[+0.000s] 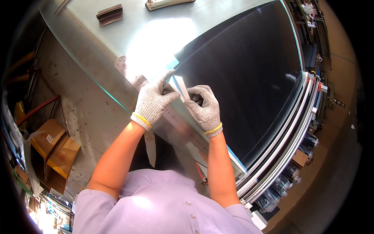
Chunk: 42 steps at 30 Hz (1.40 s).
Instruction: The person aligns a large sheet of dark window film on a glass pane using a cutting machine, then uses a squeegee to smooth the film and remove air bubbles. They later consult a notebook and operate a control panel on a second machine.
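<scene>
A narrow white-and-blue strip (179, 85) rises between my two gloved hands, its layers slightly parted at the upper end. My left hand (152, 100) is at the strip's left edge, thumb against it and index finger reaching toward its upper end; its other fingers are curled. On the opposite side, my right hand (204, 107) pinches the strip between thumb and fingers. A long steel ruler (180, 124) runs diagonally beneath my hands across the glass tabletop (87, 46). To the right lies a large black sheet (245, 82), with a pale blue edge (235, 156) along its near side.
A brown grooved block (110, 15) and a beige-and-brown object (169, 4) lie at the far side. White and silver long profiles (286, 144) line the right edge. An open cardboard box (54, 146) stands on the floor at left. Strong glare covers the table's middle.
</scene>
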{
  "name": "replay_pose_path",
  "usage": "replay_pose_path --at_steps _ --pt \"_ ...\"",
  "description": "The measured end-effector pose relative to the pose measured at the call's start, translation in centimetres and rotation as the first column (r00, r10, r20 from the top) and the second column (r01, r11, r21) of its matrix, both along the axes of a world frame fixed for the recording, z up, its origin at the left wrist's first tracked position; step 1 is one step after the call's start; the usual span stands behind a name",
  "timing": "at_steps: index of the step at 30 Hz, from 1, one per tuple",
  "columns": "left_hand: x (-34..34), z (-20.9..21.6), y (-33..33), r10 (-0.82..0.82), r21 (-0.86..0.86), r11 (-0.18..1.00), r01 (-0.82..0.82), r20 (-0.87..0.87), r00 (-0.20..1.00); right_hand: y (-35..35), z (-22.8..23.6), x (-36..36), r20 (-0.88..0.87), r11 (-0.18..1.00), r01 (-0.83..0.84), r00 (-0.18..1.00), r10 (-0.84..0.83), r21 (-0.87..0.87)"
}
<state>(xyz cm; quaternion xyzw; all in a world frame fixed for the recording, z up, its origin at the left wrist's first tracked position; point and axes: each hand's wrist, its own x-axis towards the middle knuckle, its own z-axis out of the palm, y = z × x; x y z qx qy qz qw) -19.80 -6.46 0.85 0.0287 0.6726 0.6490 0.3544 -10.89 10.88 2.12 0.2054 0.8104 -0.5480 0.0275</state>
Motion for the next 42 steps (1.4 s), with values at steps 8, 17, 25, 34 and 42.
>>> replay_pose_path --at_steps 8,17,25,34,42 --pt "0.3 -0.4 0.1 0.042 0.006 0.999 -0.042 -0.016 0.999 -0.8 0.3 0.1 -0.037 0.985 -0.026 0.999 0.033 0.171" --pt "-0.1 -0.2 -0.1 0.075 -0.036 0.997 -0.072 0.115 0.990 -1.6 -2.0 1.7 -0.206 0.915 0.003 0.975 0.088 0.404" --pt "0.4 -0.9 1.2 0.149 -0.135 0.981 -0.138 0.078 0.986 -2.5 -2.4 2.1 -0.301 0.831 0.064 0.945 0.128 0.553" --pt "-0.1 0.2 1.5 0.172 -0.105 0.982 -0.155 0.169 0.971 -1.4 -1.8 6.1 -0.180 0.471 0.008 0.930 0.321 0.882" --pt "0.0 0.0 1.7 0.064 -0.360 0.928 -0.096 -0.101 0.993 1.6 -2.5 11.9 0.073 0.321 -0.200 0.927 0.368 0.926"
